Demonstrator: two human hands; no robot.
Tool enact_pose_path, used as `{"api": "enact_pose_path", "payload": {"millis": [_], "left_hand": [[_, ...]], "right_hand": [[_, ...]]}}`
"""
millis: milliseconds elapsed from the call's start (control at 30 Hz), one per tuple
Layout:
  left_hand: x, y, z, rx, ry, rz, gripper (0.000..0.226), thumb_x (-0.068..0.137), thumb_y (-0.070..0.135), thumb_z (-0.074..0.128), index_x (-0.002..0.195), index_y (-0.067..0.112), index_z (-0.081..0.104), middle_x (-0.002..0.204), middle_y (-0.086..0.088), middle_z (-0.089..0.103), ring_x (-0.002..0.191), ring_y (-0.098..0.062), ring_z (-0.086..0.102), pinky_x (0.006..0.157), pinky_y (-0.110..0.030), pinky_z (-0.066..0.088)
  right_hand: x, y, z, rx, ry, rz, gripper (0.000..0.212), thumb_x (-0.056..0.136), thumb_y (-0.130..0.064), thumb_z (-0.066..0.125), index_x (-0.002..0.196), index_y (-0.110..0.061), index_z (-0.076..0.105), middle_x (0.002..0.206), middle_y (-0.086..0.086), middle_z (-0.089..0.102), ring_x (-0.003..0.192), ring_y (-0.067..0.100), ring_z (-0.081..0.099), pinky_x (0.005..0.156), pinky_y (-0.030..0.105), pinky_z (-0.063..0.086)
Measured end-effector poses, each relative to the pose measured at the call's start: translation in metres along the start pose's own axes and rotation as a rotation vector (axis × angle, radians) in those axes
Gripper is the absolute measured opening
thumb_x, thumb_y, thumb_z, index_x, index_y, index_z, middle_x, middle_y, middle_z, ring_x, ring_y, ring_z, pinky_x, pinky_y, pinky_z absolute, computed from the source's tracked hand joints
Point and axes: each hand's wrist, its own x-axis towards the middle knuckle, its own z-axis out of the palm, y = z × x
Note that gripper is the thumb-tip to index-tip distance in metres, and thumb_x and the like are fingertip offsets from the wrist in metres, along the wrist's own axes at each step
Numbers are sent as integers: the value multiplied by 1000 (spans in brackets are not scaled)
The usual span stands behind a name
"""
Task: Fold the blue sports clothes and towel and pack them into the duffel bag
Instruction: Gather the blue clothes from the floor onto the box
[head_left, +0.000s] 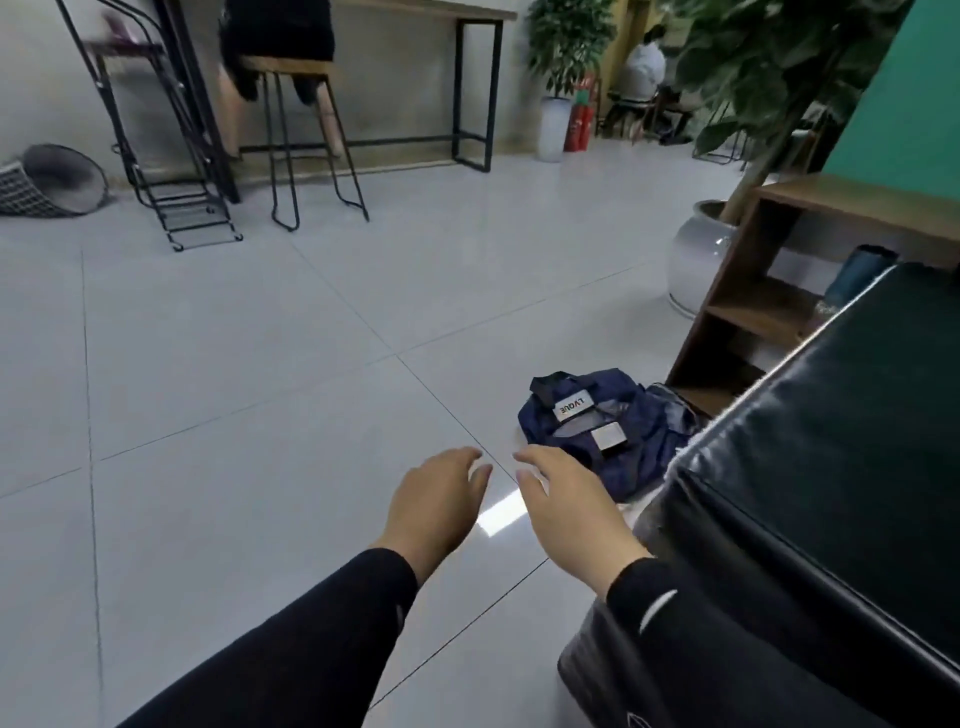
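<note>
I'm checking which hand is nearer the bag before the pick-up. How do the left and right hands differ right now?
The right hand reaches out beside the blue duffel bag; the left hand hangs over bare floor tiles, farther from the bag. The right sleeve shows a white mark; no mark is plain on the left sleeve. Both hands are empty, fingers relaxed, in black sleeves.

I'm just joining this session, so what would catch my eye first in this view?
Two bare hands, the left hand and right hand, reach out open over the tiled floor. Just beyond them a dark blue duffel bag lies on the floor beside a black cushioned seat at right.
</note>
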Motion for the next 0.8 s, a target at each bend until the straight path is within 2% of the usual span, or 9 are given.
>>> {"api": "enact_pose_path", "payload": {"millis": [167,267,400,467,533,567,667,733,800], "left_hand": [[51,-100,37,-30,-79,-190,41,106,43,39,138,22,55,131,0,64,117,-21,60,93,-33,48],[83,-144,67,3,-138,-237,41,106,42,40,139,22,54,131,-1,63,117,-21,60,94,-34,48],[129,-189,117,37,-235,-255,41,106,40,40,141,22,51,132,-1,62,116,-21,60,97,-35,47],[149,-207,141,52,-305,-249,42,106,40,40,143,22,49,135,-1,59,118,-21,59,99,-36,46],[164,-223,164,66,-361,-229,44,106,40,40,145,21,46,139,-1,56,123,-22,56,102,-37,44],[169,-231,174,67,-384,-222,45,106,40,40,146,21,45,142,0,54,125,-22,55,104,-37,43],[180,-253,197,35,-418,-231,46,106,42,40,148,23,44,147,3,50,129,-19,52,108,-36,40],[181,-268,208,0,-409,-257,47,105,44,40,148,25,43,149,6,48,132,-16,50,110,-34,39],[178,-280,216,-21,-403,-279,47,105,45,40,148,27,43,150,8,48,134,-13,48,111,-31,37]], "right_hand": [[90,75,78,1,-93,272,40,106,-20,44,145,-15,49,151,4,47,137,21,45,111,30,35],[151,125,125,-28,-110,405,41,105,-20,43,146,-13,48,153,7,42,135,24,48,111,32,36],[249,200,191,-123,-116,493,46,101,-27,44,145,-15,47,151,8,44,133,32,48,110,46,41],[291,238,209,-166,-122,530,45,95,-33,40,133,-13,53,141,12,48,128,37,50,106,49,44],[320,269,214,-218,-62,554,30,90,-32,39,111,-15,53,131,14,49,116,41,54,99,53,46],[332,280,214,-242,-17,553,28,91,-32,43,112,-15,51,136,14,47,116,42,53,99,56,45],[364,306,198,-368,-3,591,63,99,-33,54,153,-14,28,165,5,19,137,42,39,107,58,35],[378,330,192,-455,-50,605,81,98,-30,60,158,-8,12,168,6,11,141,42,35,111,57,33],[391,353,188,-450,-124,631,89,96,-26,65,158,-1,6,162,22,23,139,42,40,111,52,37]]}}
